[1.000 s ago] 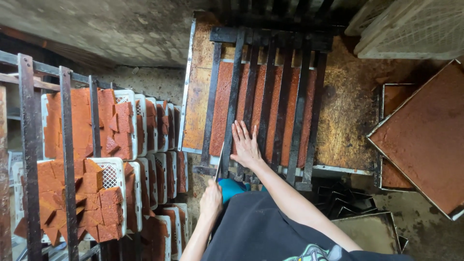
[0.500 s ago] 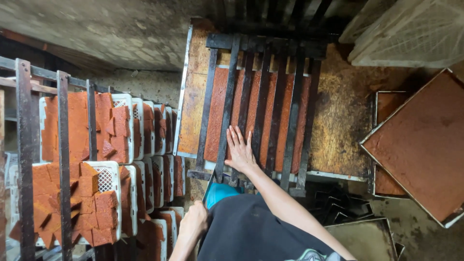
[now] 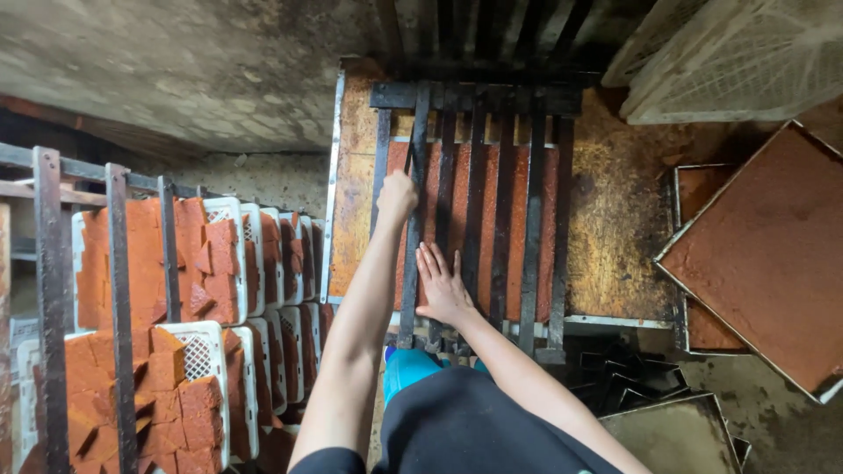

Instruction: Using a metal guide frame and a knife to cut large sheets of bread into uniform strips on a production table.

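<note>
On your far left a dark metal rack (image 3: 118, 307) holds rows of white perforated crates (image 3: 206, 351), each packed with orange-brown cut blocks (image 3: 176, 404), some stacked flat and some tipped on edge. Next comes your left hand (image 3: 397, 195), stretched far forward over the desk (image 3: 351, 184), its grip narrow and curled around what looks like a thin tool at the upper left bars of the black metal grid (image 3: 479, 202); the tool itself is too small to tell. That grid lies flat on a reddish-brown slab (image 3: 518, 219), which fills the middle of the stained desk, its bars running away from you with strips of slab showing between them. Your right hand (image 3: 442, 285) rests open and flat, fingers spread, on the near bars of the grid, just beside and nearer to you than the left hand, pressing on the grid rather than holding anything. Further right, past a bare rusty patch of the desk, a shallow metal tray (image 3: 764, 263) sits tilted and is filled level with the same reddish-brown paste, with another tray (image 3: 694, 189) partly beneath it. A pale mesh crate (image 3: 746, 61) stands at the upper right.
</note>
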